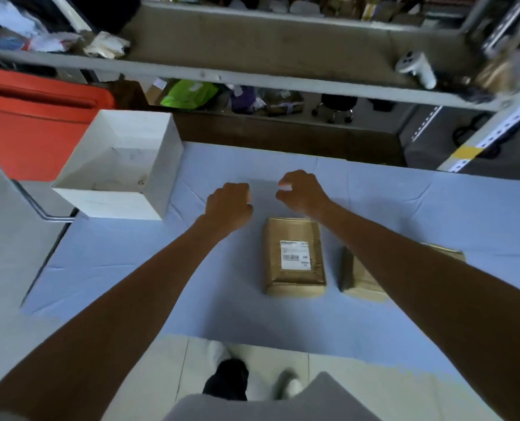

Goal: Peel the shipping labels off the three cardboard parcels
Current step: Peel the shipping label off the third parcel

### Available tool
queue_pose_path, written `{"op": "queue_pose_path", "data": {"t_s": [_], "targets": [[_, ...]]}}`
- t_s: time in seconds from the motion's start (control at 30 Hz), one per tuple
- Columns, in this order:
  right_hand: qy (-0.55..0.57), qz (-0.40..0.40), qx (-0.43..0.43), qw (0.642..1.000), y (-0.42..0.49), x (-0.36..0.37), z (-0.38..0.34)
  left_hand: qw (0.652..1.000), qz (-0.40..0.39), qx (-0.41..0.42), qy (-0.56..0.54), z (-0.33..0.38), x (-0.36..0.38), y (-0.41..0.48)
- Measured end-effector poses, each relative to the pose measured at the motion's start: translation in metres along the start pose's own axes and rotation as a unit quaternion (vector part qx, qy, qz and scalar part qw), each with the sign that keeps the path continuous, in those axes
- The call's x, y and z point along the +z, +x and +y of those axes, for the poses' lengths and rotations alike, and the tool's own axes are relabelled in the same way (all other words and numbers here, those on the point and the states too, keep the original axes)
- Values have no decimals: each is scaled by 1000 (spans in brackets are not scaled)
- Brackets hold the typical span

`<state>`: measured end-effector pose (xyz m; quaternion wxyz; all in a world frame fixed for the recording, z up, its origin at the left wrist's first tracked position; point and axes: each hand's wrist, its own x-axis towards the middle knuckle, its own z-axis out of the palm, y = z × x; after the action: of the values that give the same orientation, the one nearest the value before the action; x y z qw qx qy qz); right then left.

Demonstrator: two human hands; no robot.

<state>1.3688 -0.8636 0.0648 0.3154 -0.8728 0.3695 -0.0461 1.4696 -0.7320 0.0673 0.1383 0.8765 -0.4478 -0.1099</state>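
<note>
1. Mid-frame, the right hand [301,191] is pinching a small white scrap [284,186], perhaps peeled label; the left hand [230,202] is curling, seemingly empty.
2. Just below, a parcel [283,229] is lying label-up, likely awaiting peeling.

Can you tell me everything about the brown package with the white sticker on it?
The brown parcel is a flat rectangular packet in creased brown wrapping. A white shipping label with black print and a barcode is stuck flat on top, not peeled. It lies flat on the light blue table cover, its long side pointing away from the person. A second parcel lies to its right with a gap between. The left hand and right hand are beyond it and do not touch it.
</note>
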Motion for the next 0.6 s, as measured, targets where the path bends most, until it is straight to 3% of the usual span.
{"op": "queue_pose_path", "data": {"t_s": [0.23, 0.6], "targets": [[-19, -9, 32, 999, -54, -33, 78, 998, -55, -2, 13, 82, 43, -38], [-14, -6, 86, 996, -86, -40, 108, 999, -52, 2, -11, 88, 58, -47]]}}
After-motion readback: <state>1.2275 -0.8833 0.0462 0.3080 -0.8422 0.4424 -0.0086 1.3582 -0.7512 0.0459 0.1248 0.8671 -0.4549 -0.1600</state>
